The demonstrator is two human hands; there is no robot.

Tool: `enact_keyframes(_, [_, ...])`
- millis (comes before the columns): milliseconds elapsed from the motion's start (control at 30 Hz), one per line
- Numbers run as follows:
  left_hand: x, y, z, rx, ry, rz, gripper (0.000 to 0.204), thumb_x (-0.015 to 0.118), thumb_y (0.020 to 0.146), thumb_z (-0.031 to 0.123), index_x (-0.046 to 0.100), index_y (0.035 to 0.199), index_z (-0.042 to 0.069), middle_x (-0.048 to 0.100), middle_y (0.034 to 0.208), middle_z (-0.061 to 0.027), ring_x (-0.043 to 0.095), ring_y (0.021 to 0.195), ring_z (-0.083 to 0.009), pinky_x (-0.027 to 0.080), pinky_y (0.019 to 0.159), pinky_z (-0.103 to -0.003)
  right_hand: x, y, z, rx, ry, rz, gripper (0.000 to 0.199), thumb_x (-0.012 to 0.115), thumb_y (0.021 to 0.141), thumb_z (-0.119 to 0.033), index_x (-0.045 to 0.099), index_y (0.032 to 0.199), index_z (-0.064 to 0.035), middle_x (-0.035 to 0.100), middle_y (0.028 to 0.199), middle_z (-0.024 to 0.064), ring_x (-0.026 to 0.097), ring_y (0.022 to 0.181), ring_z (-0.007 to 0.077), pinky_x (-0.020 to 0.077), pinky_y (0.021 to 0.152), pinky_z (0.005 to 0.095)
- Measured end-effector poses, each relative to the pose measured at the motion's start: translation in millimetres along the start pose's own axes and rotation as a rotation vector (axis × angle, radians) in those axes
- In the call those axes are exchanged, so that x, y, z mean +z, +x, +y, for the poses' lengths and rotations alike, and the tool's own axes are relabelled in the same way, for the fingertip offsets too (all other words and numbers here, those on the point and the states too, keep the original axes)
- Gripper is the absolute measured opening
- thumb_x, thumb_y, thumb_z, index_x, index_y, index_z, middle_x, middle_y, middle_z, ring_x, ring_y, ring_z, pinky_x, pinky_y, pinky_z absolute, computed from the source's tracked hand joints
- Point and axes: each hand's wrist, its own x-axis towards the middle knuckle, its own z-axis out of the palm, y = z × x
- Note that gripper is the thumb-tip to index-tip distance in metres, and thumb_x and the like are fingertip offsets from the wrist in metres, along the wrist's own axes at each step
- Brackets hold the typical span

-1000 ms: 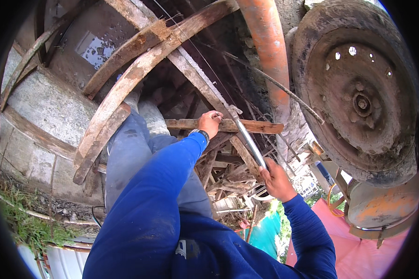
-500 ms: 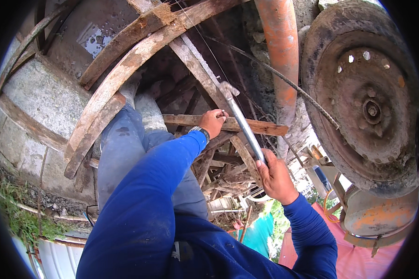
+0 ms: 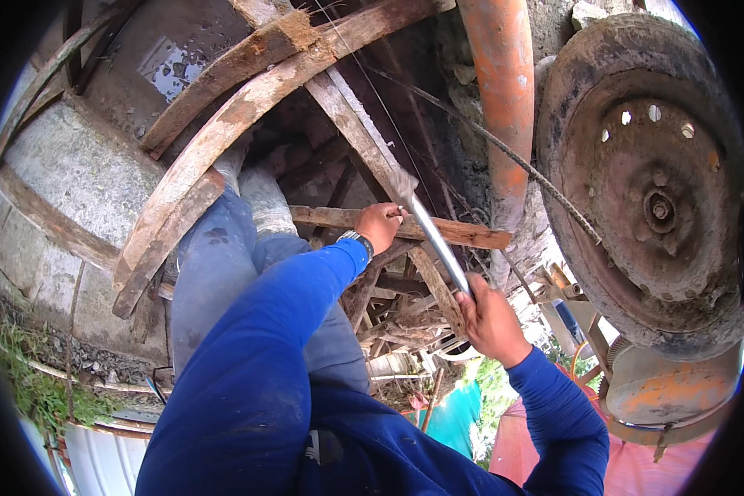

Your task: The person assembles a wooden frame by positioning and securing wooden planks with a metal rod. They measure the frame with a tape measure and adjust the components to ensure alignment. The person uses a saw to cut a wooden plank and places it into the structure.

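The hammer (image 3: 440, 244), its head blurred, slants across a wooden bar (image 3: 489, 237) in a cluttered outdoor spot of rough timber and weathered concrete (image 3: 83, 157), its silver handle clamped in the fingers of the right hand (image 3: 494, 322). Just beside the hammer head, the left hand (image 3: 379, 226) rests at the bar with fingertips drawn together, anything between them too small to tell. Beyond, curved beams (image 3: 188, 171) arch over at the left, while a ribbed rod (image 3: 488, 135) cuts in front of an orange pipe (image 3: 496, 74) toward the muddy wheel (image 3: 660, 210) at right.
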Motion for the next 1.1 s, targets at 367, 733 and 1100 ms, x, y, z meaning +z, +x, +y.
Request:
enact_keyframes(367, [-6.9, 2.1, -31.7, 0.146, 0.018, -0.033, 0.024, 0.068, 0.092, 0.016, 0.076, 0.111, 0.004, 0.075, 0.112, -0.0206, 0.072, 0.104, -0.0359, 0.055, 0.095, -0.043, 6.8, -3.5, -12.7, -0.037, 0.02, 0.043, 0.026, 0.057, 0.104, -0.012, 0.056, 0.125, 0.0035, 0.063, 0.076, 0.0314, 0.064, 0.075, 0.0526, 0.0486, 0.067, 0.0542])
enact_keyframes(733, [-53.6, -16.0, -64.7, 0.001, 0.481, -0.594, 0.091, 0.066, 0.095, 0.033, 0.021, 0.163, -0.006, 0.011, 0.174, -0.0215, 0.015, 0.161, -0.0313, 0.019, 0.13, -0.037, -3.9, -8.5, -55.7, -0.328, 0.173, 0.316, 0.034, 0.055, 0.103, -0.007, 0.054, 0.134, 0.0054, 0.063, 0.083, 0.0241, 0.064, 0.068, 0.0441, 0.0503, 0.066, 0.0446])
enact_keyframes(1100, [-59.0, -1.0, -64.0, 0.019, 0.544, -0.765, 0.094, 0.063, 0.094, 0.033, 0.014, 0.164, -0.006, 0.003, 0.175, -0.0232, 0.008, 0.163, -0.0317, 0.015, 0.131, -0.036, 10.2, 5.1, -42.4, -0.199, 0.098, 0.21, 0.029, 0.054, 0.105, -0.013, 0.056, 0.129, 0.0033, 0.061, 0.074, 0.0231, 0.062, 0.064, 0.0447, 0.049, 0.063, 0.0478])
